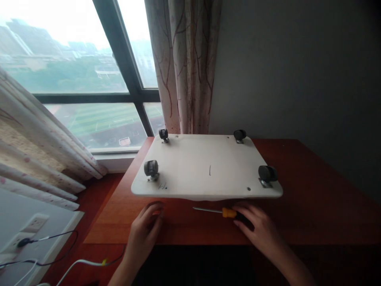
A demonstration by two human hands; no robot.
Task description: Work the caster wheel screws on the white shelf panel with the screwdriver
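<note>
So I've got the screwdriver [224,212] just over the near part of the brown table [312,190], in front of the close edge of the white panel [193,159] and well clear of its casters [151,168]. My guess is it's light, with most of the weight in the handle [229,213], plus a stiff metal shaft [208,209] that won't bend on me. Nothing fragile about it, though the shaft's probably the slippery bit, so I'd take hold by the yellow-and-dark handle. Long axis runs pretty much side to side, roughly along the panel's near edge, tip pointing to my left and slightly farther out than the handle. My right hand [258,223] is curled about the dark end, fingers on the far side and thumb on the near side, but honestly I can't tell if that's a firm grip or only a light touch, or whether the tool's off the wood. Left hand [145,225] is loosely curled by the panel's left corner, thumb apart from the fingertips, nothing visible in it.
</note>
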